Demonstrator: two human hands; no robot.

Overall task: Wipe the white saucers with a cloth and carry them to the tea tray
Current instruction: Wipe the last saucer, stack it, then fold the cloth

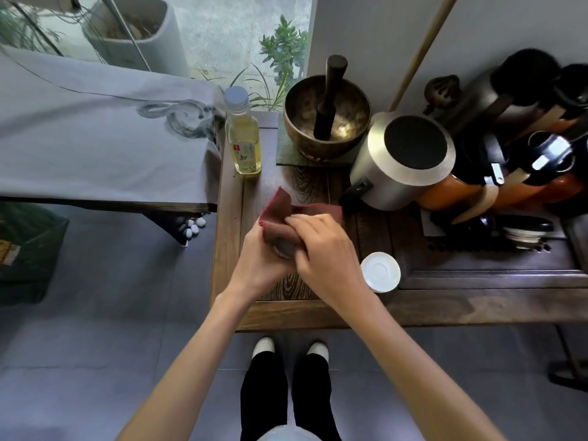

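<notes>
Saucers are in two places on the wooden bench [318, 313]. One is almost wholly hidden between the two hands near the bench's near-left part; only a small greyish curve of it [284, 248] shows under the cloth. The left hand [261, 259] cups it from the left and from beneath, fingers curled closed around it and around the red-brown cloth [280, 214], whose loose corner stands up on the far side of the hands. The right hand [321, 246] lies over the top, fingers bent and pressing the cloth down onto the saucer, so both hands are clenched on cloth and saucer together. Just to the right of the right wrist, a second white saucer [380, 271] lies flat and bare on the bench, close to the near edge, touched by neither hand.

Farther off, from left to right, stand a bottle of pale yellow liquid [242, 135], a brass bowl [327, 119] with a dark stick upright in it, and a metal canister with a black lid [404, 160].
</notes>
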